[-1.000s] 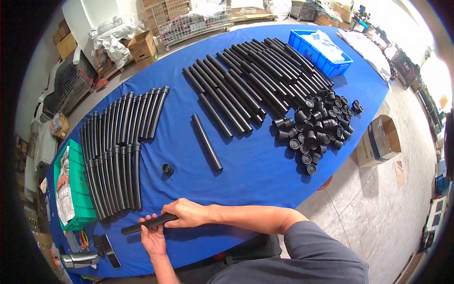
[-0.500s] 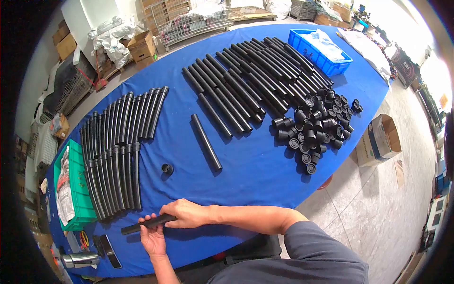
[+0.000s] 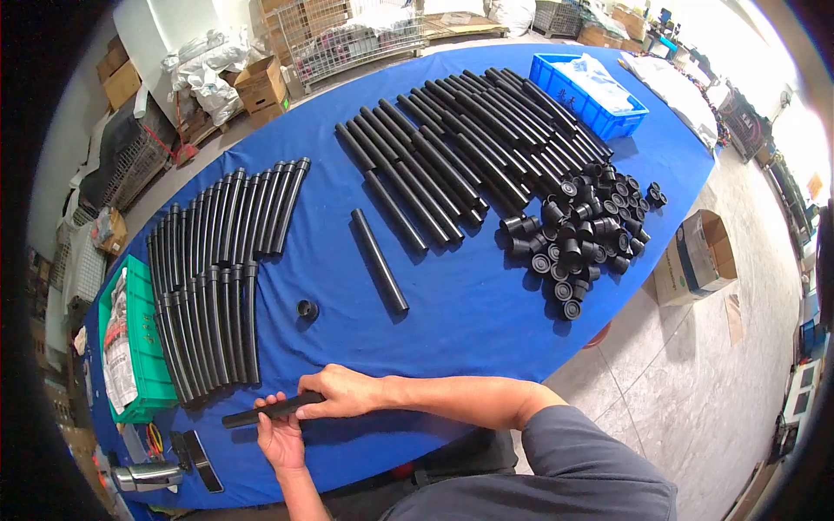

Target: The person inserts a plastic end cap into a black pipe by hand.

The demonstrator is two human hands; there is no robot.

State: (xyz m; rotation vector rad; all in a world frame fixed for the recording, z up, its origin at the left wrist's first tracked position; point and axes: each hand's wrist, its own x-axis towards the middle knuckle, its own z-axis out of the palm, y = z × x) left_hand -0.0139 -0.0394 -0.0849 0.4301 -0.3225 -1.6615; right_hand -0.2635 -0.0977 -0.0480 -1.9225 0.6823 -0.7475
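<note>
Head view suggests a slip as the likeliest trouble; the held tube (image 3: 243, 419) looks smooth and round, so if our right hand (image 3: 346, 392) pushes or twists off its line, the tube could slide or turn within our left hand (image 3: 282, 441). Our left fingers curl around it from beneath, thumb against its side, while our right fingers pinch its other end; that end is covered, so we cannot tell whether it bears a cap, and a crooked fit there could escape us. If dropped, the tube might roll towards the loose cap (image 3: 307, 309) on the blue tabletop (image 3: 443, 347); we see it above the near part of the cloth, straight, matt black, its exposed end plain.
</note>
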